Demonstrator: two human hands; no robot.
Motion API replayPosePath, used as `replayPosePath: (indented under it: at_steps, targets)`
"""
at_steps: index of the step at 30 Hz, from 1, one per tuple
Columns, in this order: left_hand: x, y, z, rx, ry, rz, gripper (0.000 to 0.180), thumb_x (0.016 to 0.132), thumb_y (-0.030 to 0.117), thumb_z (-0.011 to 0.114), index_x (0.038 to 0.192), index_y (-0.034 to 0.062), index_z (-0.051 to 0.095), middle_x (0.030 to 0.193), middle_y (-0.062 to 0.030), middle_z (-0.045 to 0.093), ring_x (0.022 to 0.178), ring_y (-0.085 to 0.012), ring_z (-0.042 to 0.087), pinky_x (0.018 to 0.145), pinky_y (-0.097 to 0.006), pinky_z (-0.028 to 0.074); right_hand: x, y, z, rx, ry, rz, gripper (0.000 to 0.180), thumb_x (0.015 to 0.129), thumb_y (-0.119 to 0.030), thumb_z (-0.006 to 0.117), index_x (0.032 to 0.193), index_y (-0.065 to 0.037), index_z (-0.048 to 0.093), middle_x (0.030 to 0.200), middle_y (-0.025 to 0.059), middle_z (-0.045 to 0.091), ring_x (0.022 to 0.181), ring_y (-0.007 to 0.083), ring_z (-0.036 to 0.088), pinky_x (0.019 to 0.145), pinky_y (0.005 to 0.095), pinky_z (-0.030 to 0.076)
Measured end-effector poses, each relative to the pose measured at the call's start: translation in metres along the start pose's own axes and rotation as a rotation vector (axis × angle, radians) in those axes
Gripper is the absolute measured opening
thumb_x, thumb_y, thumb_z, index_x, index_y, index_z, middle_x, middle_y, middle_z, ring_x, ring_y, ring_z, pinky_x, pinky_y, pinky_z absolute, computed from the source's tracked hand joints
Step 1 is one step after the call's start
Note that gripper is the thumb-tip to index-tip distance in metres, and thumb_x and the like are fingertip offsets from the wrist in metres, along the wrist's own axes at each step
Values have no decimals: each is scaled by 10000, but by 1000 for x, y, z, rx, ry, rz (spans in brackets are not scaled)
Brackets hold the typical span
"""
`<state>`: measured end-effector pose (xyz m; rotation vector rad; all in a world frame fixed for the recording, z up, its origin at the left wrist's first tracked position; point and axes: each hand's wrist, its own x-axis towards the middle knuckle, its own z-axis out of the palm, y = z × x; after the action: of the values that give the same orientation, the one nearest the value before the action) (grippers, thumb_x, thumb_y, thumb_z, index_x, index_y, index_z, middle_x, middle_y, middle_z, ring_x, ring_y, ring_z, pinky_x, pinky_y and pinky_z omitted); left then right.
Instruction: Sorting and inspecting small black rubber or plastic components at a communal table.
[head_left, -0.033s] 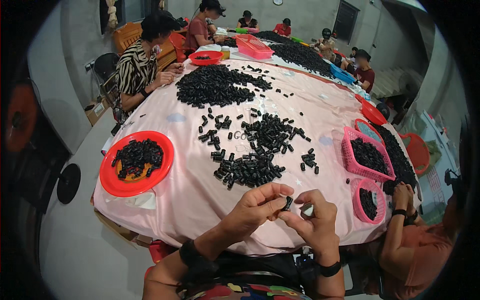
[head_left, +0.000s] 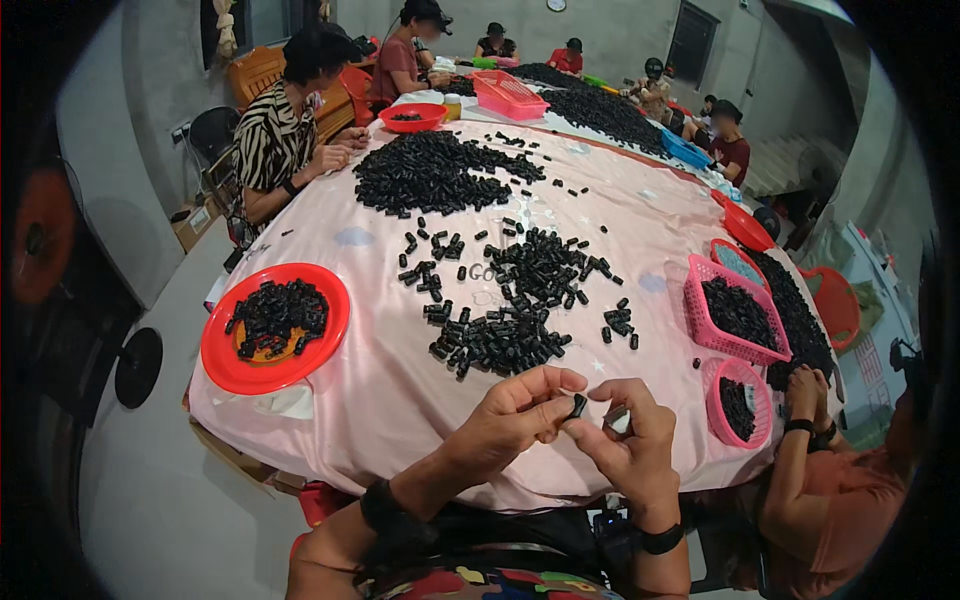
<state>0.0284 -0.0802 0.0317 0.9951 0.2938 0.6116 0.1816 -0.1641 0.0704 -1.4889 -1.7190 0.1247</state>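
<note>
Near the front edge of the cloth-covered table, my left hand (head_left: 505, 420) pinches a small black cylindrical plastic part (head_left: 578, 405) between thumb and fingertips. My right hand (head_left: 640, 455) is closed close beside it, its thumb tip by the part. Tucked in the right fingers is a small grey-white object (head_left: 619, 420); its kind cannot be made out. Just beyond my hands lies a loose heap of similar black parts (head_left: 500, 340). On the left, a red plate (head_left: 216, 345) holds more of them.
A bigger black heap (head_left: 420, 175) lies farther back. To the right stand a pink basket (head_left: 700, 315) and a smaller round pink basket (head_left: 716, 405), both with black parts. A co-worker's hands (head_left: 806, 390) are at the right edge; another person (head_left: 285, 135) sits at the left.
My right thumb has shifted slightly against the black part. The part is turned a little in my left fingertips. The heaps and baskets look the same.
</note>
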Motion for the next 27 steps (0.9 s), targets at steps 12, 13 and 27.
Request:
replayPosePath:
  at_steps: [12, 13, 27]
  targets:
    - [1, -4, 4, -150, -29, -42, 202, 940, 123, 542, 1131, 64, 511, 877, 22, 520, 739, -47, 455, 671, -193, 377, 1, 10, 4, 393, -20, 102, 164, 831, -100, 675, 947, 11, 640, 755, 88, 687, 681, 125, 651, 606, 233, 486]
    - [1, -5, 4, -171, -39, -48, 201, 943, 127, 539, 1131, 64, 508, 890, 17, 521, 747, -53, 452, 677, -196, 376, 2, 9, 3, 398, -12, 101, 164, 831, -100, 675, 947, 11, 640, 755, 88, 687, 681, 125, 651, 606, 233, 486]
    - [-3, 5, 2, -239, -56, 54, 192, 969, 164, 494, 1116, 41, 514, 899, -9, 520, 793, -85, 470, 739, -223, 398, 2, 10, 11, 379, 106, 89, 167, 830, -94, 670, 970, -6, 649, 753, 60, 677, 609, 66, 555, 548, 203, 421]
